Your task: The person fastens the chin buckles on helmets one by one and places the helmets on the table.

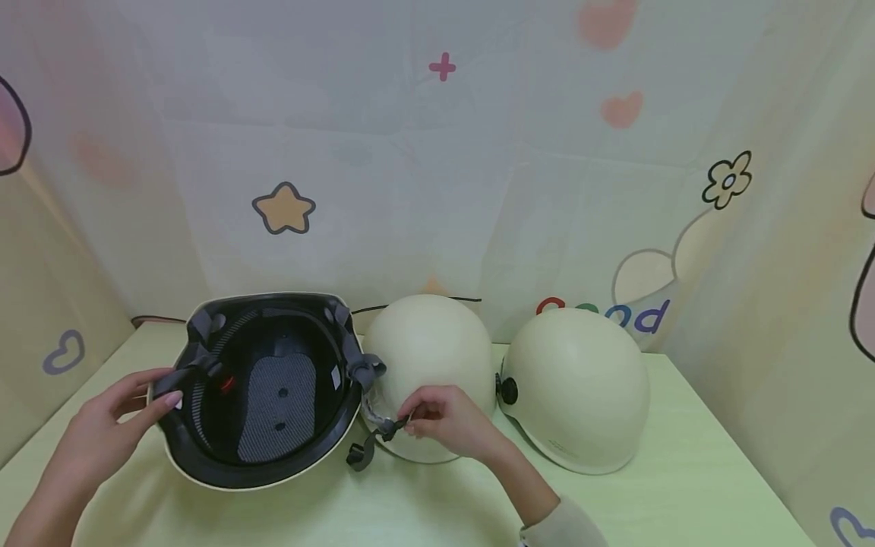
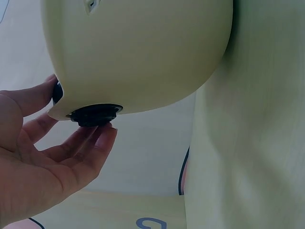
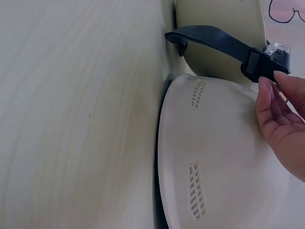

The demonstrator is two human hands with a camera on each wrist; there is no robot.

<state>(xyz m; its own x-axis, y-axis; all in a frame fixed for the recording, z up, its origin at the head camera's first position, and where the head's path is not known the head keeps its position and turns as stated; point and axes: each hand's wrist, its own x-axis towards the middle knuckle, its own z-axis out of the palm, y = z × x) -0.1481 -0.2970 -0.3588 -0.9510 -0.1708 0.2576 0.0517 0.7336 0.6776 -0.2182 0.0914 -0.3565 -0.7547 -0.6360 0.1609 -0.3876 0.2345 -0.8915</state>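
A cream helmet (image 1: 263, 479) stands tipped at the left of the table, its black padded inside facing me. My left hand (image 1: 102, 433) grips its left edge, thumb on the inner side. In the left wrist view, fingertips of that hand touch a black round fitting (image 2: 97, 114) on the shell. A dark chin strap (image 3: 214, 39) hangs from the helmet's right side. My right hand (image 1: 447, 418) pinches the strap's black buckle (image 3: 261, 66) between thumb and fingers, in front of a second cream helmet (image 1: 431, 342). The fingers partly hide what they pinch.
A third cream helmet (image 1: 581, 387) with a black side knob (image 1: 507, 390) sits at the right, dome up like the middle one. All three are on a pale green table (image 1: 697, 471). A printed curtain (image 1: 383, 175) hangs close behind them.
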